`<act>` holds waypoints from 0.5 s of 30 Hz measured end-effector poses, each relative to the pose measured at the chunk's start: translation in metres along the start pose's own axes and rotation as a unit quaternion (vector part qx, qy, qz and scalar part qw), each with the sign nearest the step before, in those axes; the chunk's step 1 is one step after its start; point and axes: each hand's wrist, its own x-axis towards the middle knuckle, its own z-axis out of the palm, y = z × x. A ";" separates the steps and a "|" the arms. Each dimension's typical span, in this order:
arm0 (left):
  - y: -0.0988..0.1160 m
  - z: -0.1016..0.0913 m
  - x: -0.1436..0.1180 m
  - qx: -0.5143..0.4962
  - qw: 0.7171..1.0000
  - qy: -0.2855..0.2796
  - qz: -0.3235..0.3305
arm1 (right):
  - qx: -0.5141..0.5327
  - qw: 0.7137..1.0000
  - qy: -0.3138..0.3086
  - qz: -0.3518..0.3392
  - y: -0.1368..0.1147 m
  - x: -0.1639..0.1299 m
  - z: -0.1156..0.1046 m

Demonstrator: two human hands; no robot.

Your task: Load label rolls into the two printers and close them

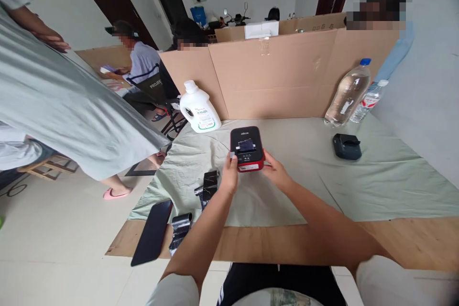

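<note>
Between my two hands is a small black-and-red box with rounded corners (247, 152), its dark top showing a printed picture and its front edge a white label. My left hand (230, 172) grips the left side, thumb on the top edge. On the right side my right hand (277, 171) holds it with the fingers against the red wall. Left of my left forearm lie a shiny black strip-like item (210, 184) and a crumpled black piece (180, 230). A flat dark slab (152, 233), like a tablet, rests at the table's left corner.
A white jug (201, 110) stands at the back left, before a cardboard partition (272, 76). Two clear bottles, one large (348, 93) and one small (369, 100), stand back right near a black device (347, 146). A person in a grey garment (75, 91) stands left; others sit beyond.
</note>
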 end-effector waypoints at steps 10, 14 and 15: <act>-0.032 0.065 -0.121 0.043 0.987 -0.119 -0.099 | -0.086 0.990 0.080 0.073 -0.013 -0.147 -0.085; -0.034 0.062 -0.126 0.089 0.986 -0.121 -0.079 | -0.121 0.984 0.103 0.075 -0.009 -0.154 -0.081; -0.034 0.061 -0.126 0.090 0.985 -0.127 -0.073 | -0.132 0.983 0.110 0.068 -0.008 -0.152 -0.080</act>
